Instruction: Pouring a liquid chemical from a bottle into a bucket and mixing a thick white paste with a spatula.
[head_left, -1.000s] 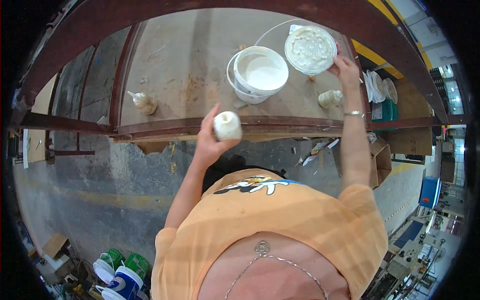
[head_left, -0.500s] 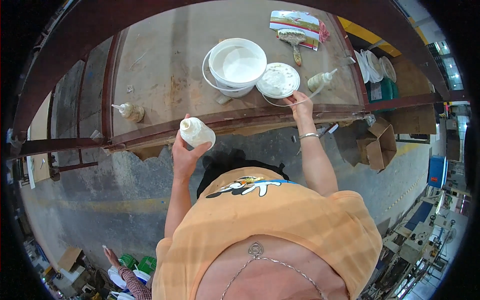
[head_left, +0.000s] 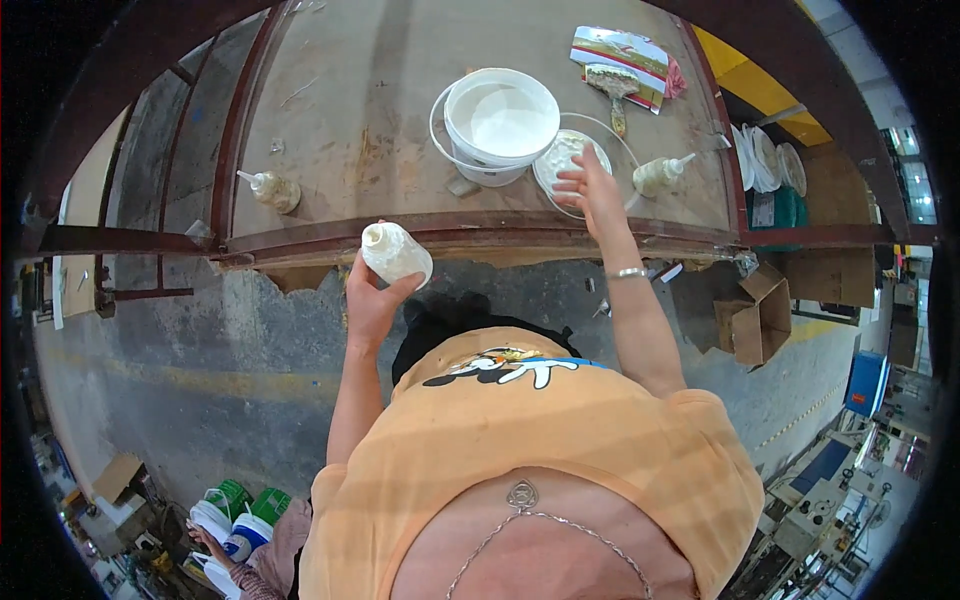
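In my left hand (head_left: pixel 370 305) is a white squeeze bottle (head_left: pixel 398 256) without a cap, its open neck tilted up. The hand is wrapped round its side, off the table's near edge. My right hand (head_left: pixel 600 195) is held over the near right rim of a round white tub (head_left: pixel 548 178). Its fingers are apart and it holds nothing. White paste shows in the tub, partly hidden by the hand, and a thin wire handle curves out beyond it. A larger white bucket (head_left: pixel 502 118) stands against the tub's left side, its inner wall pale.
Capped squeeze bottles stand at left (head_left: pixel 270 192) and right (head_left: pixel 660 177) on the table (head_left: pixel 350 120). A crusted wide brush (head_left: pixel 615 95) lies across a printed sheet (head_left: pixel 625 55). A cardboard box (head_left: pixel 755 315) sits at lower right. Another person's arm (head_left: pixel 240 575) shows at lower left.
My right hand has let go of the tub's rim and risen with its fingers spread. The wire handle has swung to the far right side. My left hand still holds the bottle.
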